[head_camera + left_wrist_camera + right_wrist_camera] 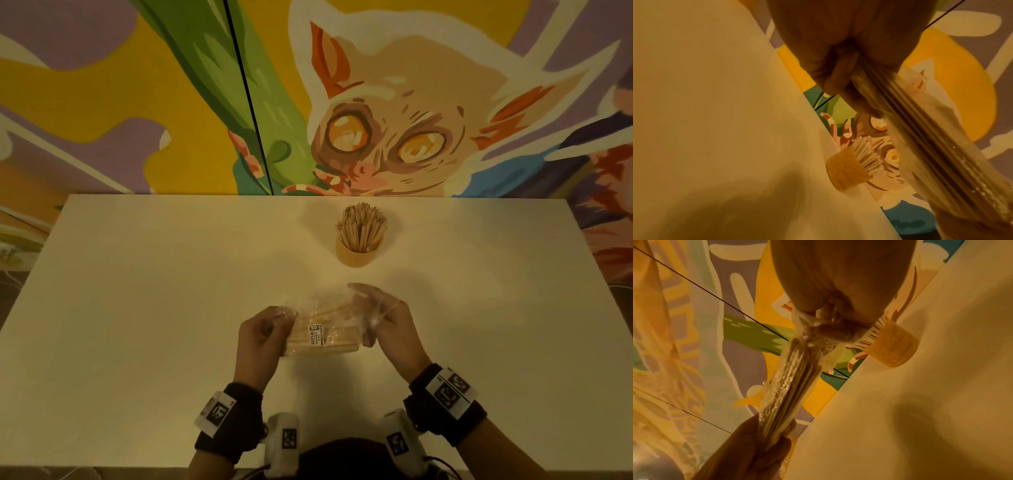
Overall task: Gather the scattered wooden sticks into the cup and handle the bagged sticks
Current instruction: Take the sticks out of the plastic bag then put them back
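- Bagged sticks (322, 330) in the head view lie in a clear plastic bag held just above the white table (137, 308), between both hands, near the table's front middle.
- A white label (315, 335) on the bag carries black print; "50" and "B1205" can be read, the smaller lines cannot.
- The left hand (262, 337) has its fingers curled round the bag's left end; the right hand (383, 320) pinches the crumpled plastic at the right end, some fingers partly extended.
- Farther back stands a tan cup (356, 255), upright and packed with loose wooden sticks (360, 222) that fan out above its rim, well apart from the hands.
- Behind the table rises a painted mural (394, 137) of a wide-eyed animal; both wrists wear black wristbands (445, 404) with printed square markers.
- In the left wrist view, the left hand (838, 56) closes thumb and fingers on the bag (931, 146), whose sticks run away in a tight bundle under wrinkled plastic.
- The cup (846, 170) sits on the table (715, 113) beyond, stick ends (865, 155) bristling out of it.
- In the right wrist view, the right hand (838, 288) grips the twisted plastic at the bag's (789, 386) end, fingers curled tight.
- The left hand (748, 451) clasps the far end.
- The cup (894, 345) stands on the table (920, 418) just behind the right fingers, its sticks (869, 335) partly hidden by them.
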